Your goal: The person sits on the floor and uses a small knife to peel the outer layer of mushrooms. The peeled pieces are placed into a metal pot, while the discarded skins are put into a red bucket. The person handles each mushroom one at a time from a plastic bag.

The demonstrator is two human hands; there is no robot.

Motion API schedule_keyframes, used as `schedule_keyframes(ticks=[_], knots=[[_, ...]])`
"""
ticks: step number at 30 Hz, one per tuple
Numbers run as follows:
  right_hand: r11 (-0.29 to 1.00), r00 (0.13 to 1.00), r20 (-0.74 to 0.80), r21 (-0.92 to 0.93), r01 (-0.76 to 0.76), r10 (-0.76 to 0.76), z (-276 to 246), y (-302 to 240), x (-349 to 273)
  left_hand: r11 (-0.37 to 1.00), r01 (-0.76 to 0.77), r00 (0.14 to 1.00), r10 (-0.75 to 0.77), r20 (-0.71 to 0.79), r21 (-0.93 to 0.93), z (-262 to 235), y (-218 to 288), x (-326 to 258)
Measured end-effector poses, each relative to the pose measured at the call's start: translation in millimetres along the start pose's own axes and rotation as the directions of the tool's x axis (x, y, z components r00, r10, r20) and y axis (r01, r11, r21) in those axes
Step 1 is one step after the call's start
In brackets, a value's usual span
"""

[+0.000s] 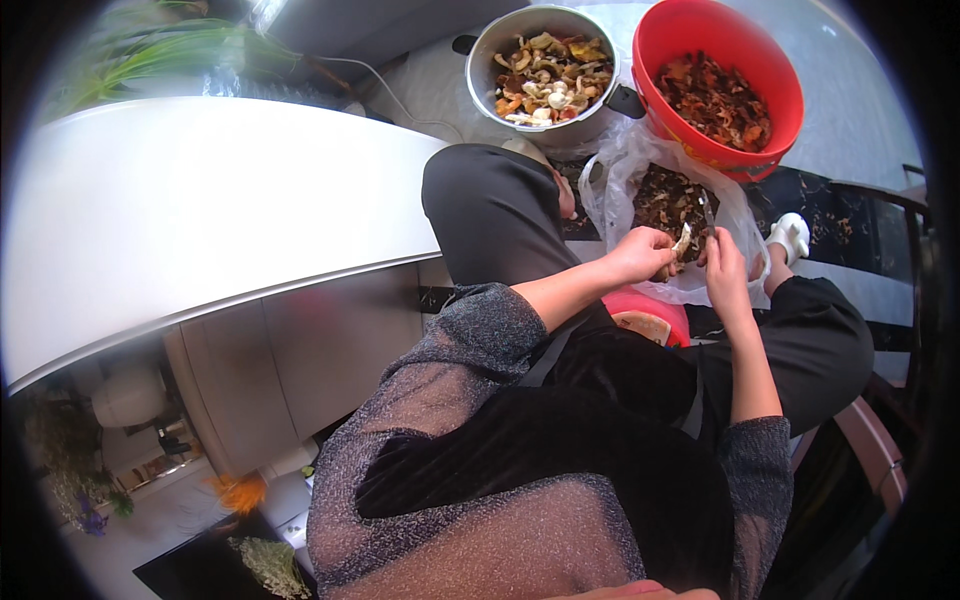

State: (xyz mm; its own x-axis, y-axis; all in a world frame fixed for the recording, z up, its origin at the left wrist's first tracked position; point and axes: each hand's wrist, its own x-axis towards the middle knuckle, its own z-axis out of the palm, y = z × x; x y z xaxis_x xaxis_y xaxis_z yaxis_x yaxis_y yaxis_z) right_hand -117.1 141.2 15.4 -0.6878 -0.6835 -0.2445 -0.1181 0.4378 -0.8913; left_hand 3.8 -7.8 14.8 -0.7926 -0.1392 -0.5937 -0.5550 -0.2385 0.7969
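My left hand [643,254] is closed on a pale piece of mushroom [684,240], pinched in its fingertips. Just to the right, my right hand [727,268] grips a small knife [709,212] with its blade pointing away from me. Both hands are over an open clear plastic bag [740,210] between my knees. Dark brown trimmings [662,198] lie inside the bag. Beyond it on the left stands a metal pot [482,88] of cut, pale and yellowish mushroom pieces [553,85]. Beyond it on the right, a red bucket [650,45] holds reddish-brown mushrooms [715,105].
A white tabletop [220,190] curves along my left, with grey cabinet doors [300,350] below. A pink-red container [655,312] is partly hidden near the bag. Scraps lie on the black floor strip [835,215]. A dark chair [880,450] stands at the right.
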Motion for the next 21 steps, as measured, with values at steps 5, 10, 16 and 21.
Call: schedule_keyframes(ticks=[5, 10, 16, 21], knots=[[0.922, 0.974, 0.161, -0.331, 0.203, -0.157, 0.1, -11.6, -27.2, 0.998, 0.017, 0.998, -0.020, -0.060, -0.052, -2.3, -4.6, 5.9], [0.839, 0.961, 0.212, -0.477, 0.261, -0.179, 10.0, -18.8, -34.2, 0.973, -0.033, 0.978, 0.079, -0.193, 0.227, -1.4, -5.8, 5.4], [0.782, 0.961, 0.200, -0.562, 0.270, -0.189, 10.6, -16.4, -33.1, 0.873, -0.010, 0.950, 0.160, -0.268, 0.488, -1.2, 3.7, -4.2], [0.795, 0.974, 0.172, -0.565, 0.222, -0.149, 7.5, -15.9, -32.5, 0.833, -0.013, 0.950, 0.183, -0.253, 0.553, -1.5, 4.9, -4.3]])
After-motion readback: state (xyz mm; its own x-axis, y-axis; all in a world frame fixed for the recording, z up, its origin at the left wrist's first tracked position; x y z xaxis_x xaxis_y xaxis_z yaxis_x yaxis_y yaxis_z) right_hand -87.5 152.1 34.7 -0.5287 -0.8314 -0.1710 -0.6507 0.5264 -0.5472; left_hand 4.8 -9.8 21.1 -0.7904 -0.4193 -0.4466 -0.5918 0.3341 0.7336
